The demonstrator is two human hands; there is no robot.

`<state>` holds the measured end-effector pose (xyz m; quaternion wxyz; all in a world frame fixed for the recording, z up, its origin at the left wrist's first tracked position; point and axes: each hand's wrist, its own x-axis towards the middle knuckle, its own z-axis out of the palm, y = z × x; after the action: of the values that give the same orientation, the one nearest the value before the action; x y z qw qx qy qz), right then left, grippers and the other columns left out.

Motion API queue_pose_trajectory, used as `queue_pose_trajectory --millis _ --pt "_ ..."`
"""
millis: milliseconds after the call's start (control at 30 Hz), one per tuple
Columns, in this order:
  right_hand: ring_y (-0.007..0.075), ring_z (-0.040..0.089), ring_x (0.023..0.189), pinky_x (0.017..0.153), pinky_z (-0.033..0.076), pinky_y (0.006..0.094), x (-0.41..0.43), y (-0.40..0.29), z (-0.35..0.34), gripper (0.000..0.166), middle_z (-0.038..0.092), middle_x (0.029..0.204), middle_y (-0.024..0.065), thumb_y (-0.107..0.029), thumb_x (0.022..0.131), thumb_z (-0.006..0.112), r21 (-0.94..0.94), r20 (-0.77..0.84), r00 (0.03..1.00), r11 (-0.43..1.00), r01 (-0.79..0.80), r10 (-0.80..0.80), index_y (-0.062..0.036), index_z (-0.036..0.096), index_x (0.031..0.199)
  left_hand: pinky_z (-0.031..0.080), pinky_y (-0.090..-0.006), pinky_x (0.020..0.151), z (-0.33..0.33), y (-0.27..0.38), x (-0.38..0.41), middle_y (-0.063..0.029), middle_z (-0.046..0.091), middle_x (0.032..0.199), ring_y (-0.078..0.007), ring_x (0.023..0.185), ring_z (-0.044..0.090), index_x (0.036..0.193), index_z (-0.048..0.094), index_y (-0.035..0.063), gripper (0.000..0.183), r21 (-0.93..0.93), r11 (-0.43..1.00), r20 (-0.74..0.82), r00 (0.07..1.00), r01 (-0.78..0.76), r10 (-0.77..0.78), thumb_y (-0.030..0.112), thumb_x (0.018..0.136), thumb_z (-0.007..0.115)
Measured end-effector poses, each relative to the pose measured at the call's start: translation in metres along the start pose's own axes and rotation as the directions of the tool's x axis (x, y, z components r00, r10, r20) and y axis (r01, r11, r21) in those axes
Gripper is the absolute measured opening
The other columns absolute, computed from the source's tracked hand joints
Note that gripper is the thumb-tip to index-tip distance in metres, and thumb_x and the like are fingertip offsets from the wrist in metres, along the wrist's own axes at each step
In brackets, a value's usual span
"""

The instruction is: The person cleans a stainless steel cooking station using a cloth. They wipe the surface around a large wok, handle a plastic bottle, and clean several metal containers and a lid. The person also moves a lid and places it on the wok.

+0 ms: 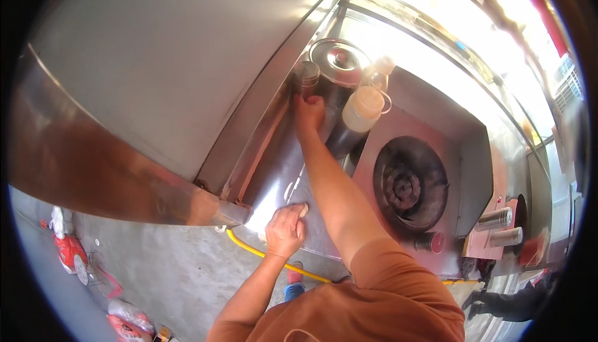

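My right hand [310, 113] reaches far over the steel counter, its fingers at the lower part of a metal shaker canister [308, 74]; whether it grips the canister is hard to tell. Just beside that canister sits a round metal lid [334, 59] with a knob. To the right of the hand stands a plastic squeeze bottle [362, 110] with dark contents, and a second squeeze bottle [380, 68] is behind it. Nearer to me, my left hand [286, 230] rests at the counter's near edge, fingers curled, with a small tan piece [303, 210] at its fingertips.
A round black burner [411, 183] lies to the right, behind it a metal splash guard [472, 183]. Two metal canisters [495, 218] stand farther right. A large steel panel [140, 71] fills the left. A yellow hose [247, 246] crosses the floor; another person's dark-clothed leg [509, 302] shows lower right.
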<state>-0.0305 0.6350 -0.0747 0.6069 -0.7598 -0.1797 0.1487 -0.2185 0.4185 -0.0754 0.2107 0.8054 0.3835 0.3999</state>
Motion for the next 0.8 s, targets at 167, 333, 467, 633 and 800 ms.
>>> queue_pose_trajectory --millis 167,333,467,633,800 --pt "0.0192 0.056 0.077 0.071 0.046 0.0311 0.001 0.0 -0.006 0.04 0.058 0.082 0.0087 -0.02 0.065 0.075 -0.035 0.072 0.997 0.999 0.007 -0.005 -0.0031 0.055 0.095 0.05 -0.0354 0.07 0.0 0.004 -0.002 -0.0086 0.063 0.09 -0.0273 0.08 0.06 0.095 0.062 0.0072 0.033 -0.01 1.0 0.005 1.0 0.008 -0.008 -0.001 0.064 0.056" --pt "0.0149 0.055 0.077 0.069 0.046 0.0287 -0.077 -0.027 -0.045 0.031 0.058 0.085 0.0047 -0.008 0.074 0.066 0.453 0.304 0.953 0.882 -0.131 -0.014 -0.0042 0.053 0.102 0.05 -0.0383 0.072 0.002 0.003 -0.003 -0.0103 0.062 0.092 -0.0292 0.081 0.059 0.097 0.061 0.007 0.033 0.005 1.0 0.007 1.0 -0.022 0.022 0.0 0.066 0.055" --pt "0.0094 0.056 0.076 0.067 0.047 0.0232 -0.161 -0.042 -0.115 0.015 0.06 0.081 0.0023 -0.003 0.083 0.058 0.513 0.503 0.817 0.858 -0.021 -0.281 -0.0045 0.058 0.099 0.049 -0.0377 0.073 0.012 -0.024 -0.023 -0.0161 0.061 0.093 -0.0316 0.081 0.059 0.103 0.057 0.0041 0.029 0.025 0.999 0.105 0.993 0.049 -0.051 0.003 0.074 0.054" --pt "0.0075 0.055 0.069 0.065 0.046 0.0228 -0.191 -0.051 -0.262 0.012 0.061 0.075 0.0032 -0.007 0.087 0.055 0.398 0.731 0.63 0.913 -0.085 -0.26 0.0006 0.061 0.094 0.048 -0.0313 0.069 0.018 -0.011 -0.014 -0.0082 0.06 0.089 -0.0178 0.074 0.056 0.107 0.052 0.0009 0.022 -0.413 0.858 0.11 0.952 0.305 -0.286 0.01 0.086 0.051" --pt "0.0128 0.056 0.085 0.072 0.047 0.0293 -0.204 0.003 -0.394 0.033 0.059 0.102 0.0126 -0.018 0.081 0.065 0.22 0.641 0.662 0.92 0.325 -0.387 0.0009 0.058 0.107 0.045 -0.0247 0.075 0.008 0.133 -0.027 -0.0055 0.056 0.096 -0.0117 0.084 0.052 0.107 0.051 0.0016 0.02 -0.678 0.526 0.407 0.859 0.513 -0.311 0.013 0.091 0.048"
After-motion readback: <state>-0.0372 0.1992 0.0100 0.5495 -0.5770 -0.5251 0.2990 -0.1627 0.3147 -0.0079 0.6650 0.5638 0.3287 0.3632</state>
